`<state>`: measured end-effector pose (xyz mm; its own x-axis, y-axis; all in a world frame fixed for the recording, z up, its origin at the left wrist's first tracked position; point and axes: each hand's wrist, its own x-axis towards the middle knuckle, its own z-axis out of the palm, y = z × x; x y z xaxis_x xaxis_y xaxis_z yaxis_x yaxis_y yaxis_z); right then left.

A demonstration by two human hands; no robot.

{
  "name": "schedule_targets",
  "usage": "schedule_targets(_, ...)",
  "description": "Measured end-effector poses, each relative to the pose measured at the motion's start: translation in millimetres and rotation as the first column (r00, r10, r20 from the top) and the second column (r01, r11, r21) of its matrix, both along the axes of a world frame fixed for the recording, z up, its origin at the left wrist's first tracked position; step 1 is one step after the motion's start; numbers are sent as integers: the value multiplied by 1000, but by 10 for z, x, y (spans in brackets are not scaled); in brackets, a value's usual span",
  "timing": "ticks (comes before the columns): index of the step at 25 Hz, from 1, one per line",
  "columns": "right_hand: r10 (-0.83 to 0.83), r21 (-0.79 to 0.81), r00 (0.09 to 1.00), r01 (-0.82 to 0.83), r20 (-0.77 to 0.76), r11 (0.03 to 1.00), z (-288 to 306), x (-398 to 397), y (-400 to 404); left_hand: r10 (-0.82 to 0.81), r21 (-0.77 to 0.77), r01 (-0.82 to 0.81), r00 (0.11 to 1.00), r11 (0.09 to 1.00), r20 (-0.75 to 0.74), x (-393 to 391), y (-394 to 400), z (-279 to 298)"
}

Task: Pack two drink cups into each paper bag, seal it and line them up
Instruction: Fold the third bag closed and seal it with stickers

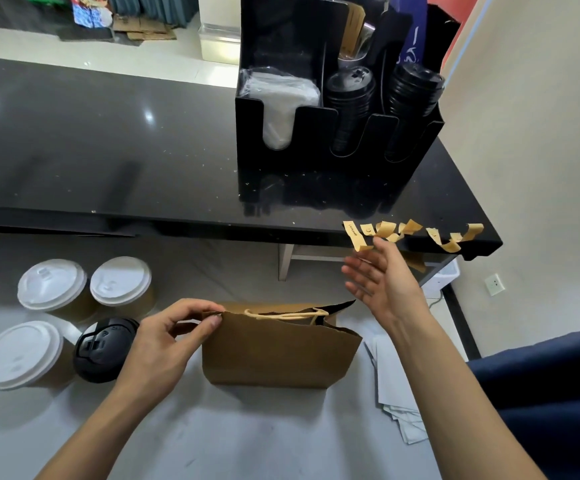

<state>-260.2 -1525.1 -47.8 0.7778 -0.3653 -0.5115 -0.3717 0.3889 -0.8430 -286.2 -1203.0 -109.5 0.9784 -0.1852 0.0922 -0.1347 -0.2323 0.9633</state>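
Risk first: left hand [163,344] pinching only the top left corner of the paper bag [274,351] at frame centre, so could tip or gape once let go. Right hand [382,278], fingers straight and holding nothing, reaching toward the sticker strips [409,233] stuck along the black tabletop [108,150] edge; easy to peel two, or crumple one. Can't see inside the bag. Four lidded cups [63,317] waiting lower left. Black organizer [337,133] upper right: stacked lids, white bagged stuff.
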Motion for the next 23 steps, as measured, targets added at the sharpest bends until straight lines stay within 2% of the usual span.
schedule_targets(3,-50,-6,999,50,-16,999,22,95,47,-3,-4,3,1000,1000,-7,0,1,-16)
schedule_targets(11,-163,-151,987,161,-1,975,77,208,117,6,10,-6,1000,1000,16,-23,7,-17)
schedule_targets(23,-131,-449,984,172,121,877,162,18,248,9,-1,-9,999,1000,32,-171,8,127)
